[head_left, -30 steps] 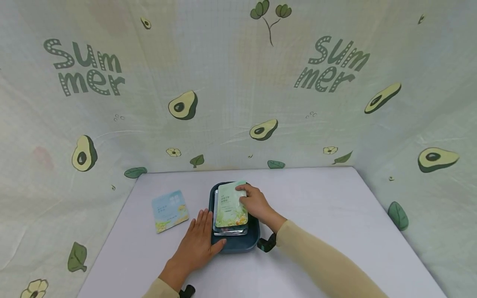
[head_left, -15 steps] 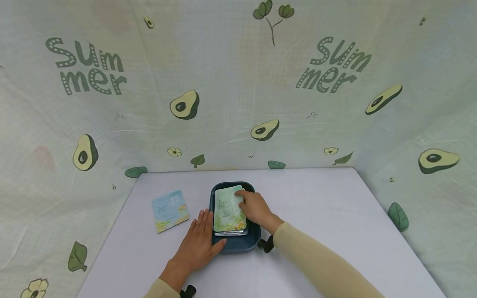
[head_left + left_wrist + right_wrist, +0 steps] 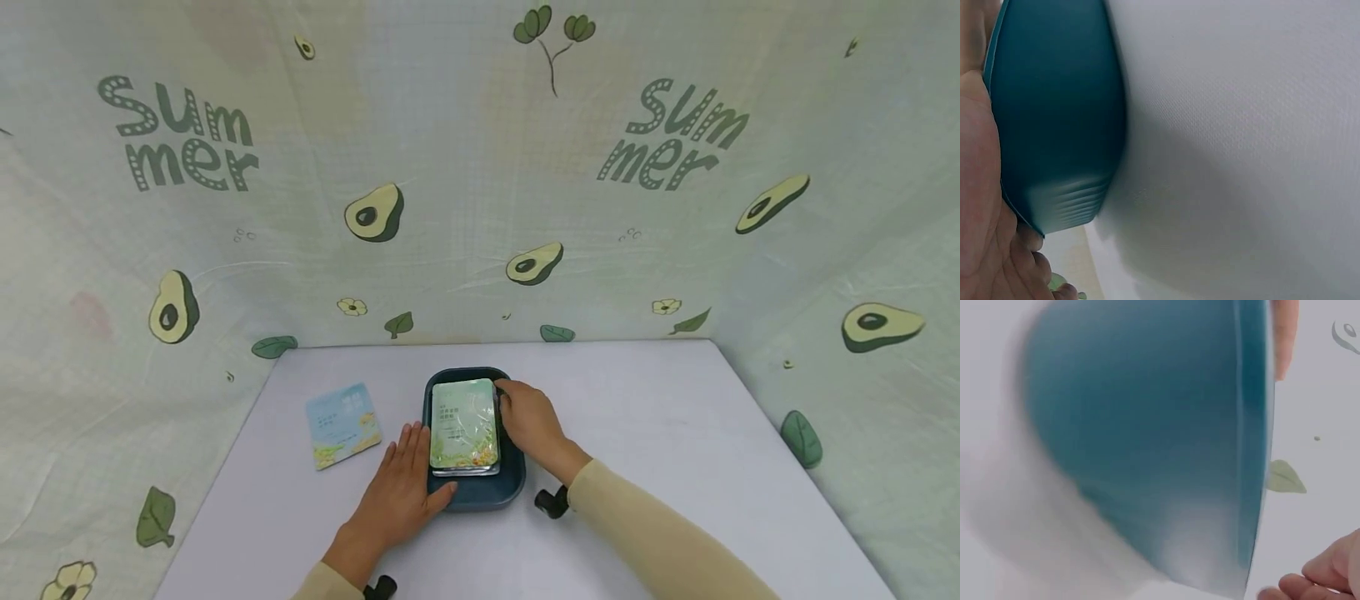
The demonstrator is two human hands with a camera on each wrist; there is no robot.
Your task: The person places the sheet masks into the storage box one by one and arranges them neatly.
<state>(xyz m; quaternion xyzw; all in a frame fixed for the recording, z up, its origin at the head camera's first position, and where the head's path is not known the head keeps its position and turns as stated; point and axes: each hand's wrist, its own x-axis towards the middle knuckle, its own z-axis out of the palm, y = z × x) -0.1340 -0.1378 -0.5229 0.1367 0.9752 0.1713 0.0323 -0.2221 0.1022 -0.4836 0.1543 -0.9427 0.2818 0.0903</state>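
Note:
A flat, pale green sachet with printed flowers [image 3: 463, 421], of the sheet mask kind, tops a small stack inside the dark blue tray [image 3: 480, 497]. My left hand [image 3: 397, 487] lies along the tray's left side, fingers straight and thumb over the near left corner. In the left wrist view, the palm and fingers [image 3: 979, 187] rest along the rim. My right hand [image 3: 536, 425] is at the tray's far right rim, beside the sachet's edge, holding nothing. The right wrist view shows its fingers [image 3: 1329, 569] loosely bent near the tray wall [image 3: 1135, 425].
To the left of the tray, a light blue sachet with yellow print [image 3: 343, 427] lies on the white tabletop [image 3: 637, 417]. Behind the table hangs a cloth backdrop [image 3: 450, 150] printed with avocados and leaves. Dark wrist cameras sit below both wrists.
The green sachet has been lowered and squared onto the stack, shifting slightly left and nearer. My right hand has let go of it and moved right to the rim. The left hand keeps its place.

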